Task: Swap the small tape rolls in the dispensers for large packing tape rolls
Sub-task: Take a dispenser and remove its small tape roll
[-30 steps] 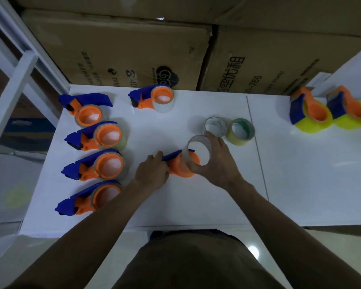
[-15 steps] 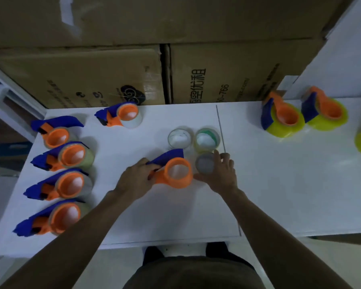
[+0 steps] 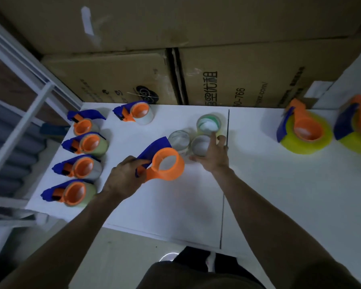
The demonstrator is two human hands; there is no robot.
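At a white table [image 3: 258,195] stacked against cardboard boxes [image 3: 123,80], I watch a person midway through a tape changeover. The left hand [image 3: 123,176] grips the handle of an emptied dispenser [image 3: 167,163], its orange hub bare and its blue guard pointing toward the back of the table. The right hand [image 3: 213,155] rests over a small clear tape roll [image 3: 200,144], fingers spread and loosely extended, the roll standing on the table beneath the fingertips; I cannot tell whether the fingers press it or merely touch it. Two more small rolls stand just beside it: a clear one [image 3: 178,138] to its left and a green-cored one [image 3: 208,124] behind.

I judge the step in hand to be setting down the small roll just taken off, with the hub ready for a replacement. Five dispensers loaded with small rolls [image 3: 81,167] wait at the left of the table, while two carrying large yellow packing tape rolls [image 3: 304,134] sit well apart at the far right. No loose large roll shows clearly in view, so the next move calls for the right hand to lift clear of the small roll, reach to the right for a large one, and seat it squarely over the orange hub.
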